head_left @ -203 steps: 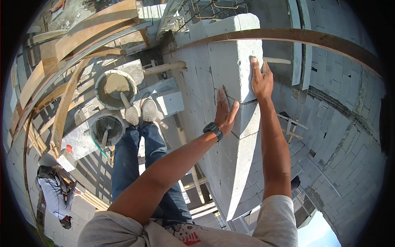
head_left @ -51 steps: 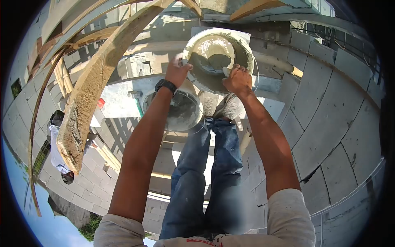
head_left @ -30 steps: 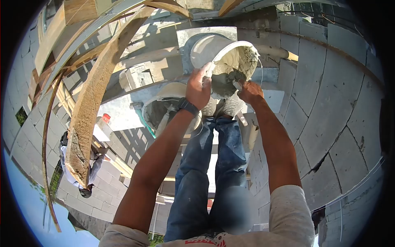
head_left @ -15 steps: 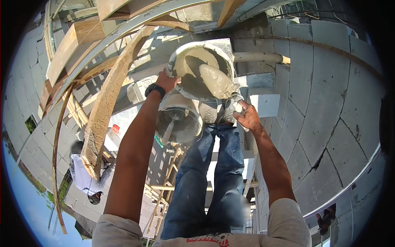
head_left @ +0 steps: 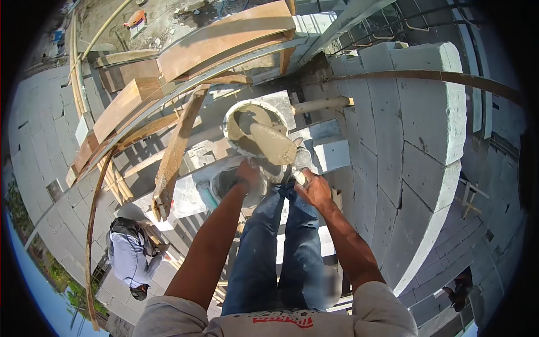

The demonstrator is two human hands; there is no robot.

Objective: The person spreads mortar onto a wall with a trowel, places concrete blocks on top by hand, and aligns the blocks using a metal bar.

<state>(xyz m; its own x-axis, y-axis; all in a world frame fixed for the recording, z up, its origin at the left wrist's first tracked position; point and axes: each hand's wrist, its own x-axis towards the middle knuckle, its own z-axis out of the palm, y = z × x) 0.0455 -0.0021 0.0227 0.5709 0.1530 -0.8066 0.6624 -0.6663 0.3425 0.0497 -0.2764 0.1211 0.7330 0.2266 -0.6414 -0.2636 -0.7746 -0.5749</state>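
Note:
My right hand (head_left: 315, 190) is closed round the pale handle of a trowel (head_left: 273, 144), whose blade carries a thick heap of wet grey mortar. That blade lies over the near side of a white bucket (head_left: 228, 121) of mortar. My left hand (head_left: 250, 174) is at a second, lower bucket (head_left: 213, 190), overlapping its upper right part; its fingers are too hidden to read. Both buckets stand by my shoes, between my arms and the timber.
At the right rises a pale block wall (head_left: 426, 121) with a bright top edge. A rough wooden beam (head_left: 179, 149) slants at the left. A co-worker (head_left: 130, 255) bends at the lower left. A white block (head_left: 331, 154) sits beside the wall.
The view has swung towards the wall top. My left hand has left the upper bucket's rim and moved down to the lower bucket. The mortar-laden trowel is still in my right hand.

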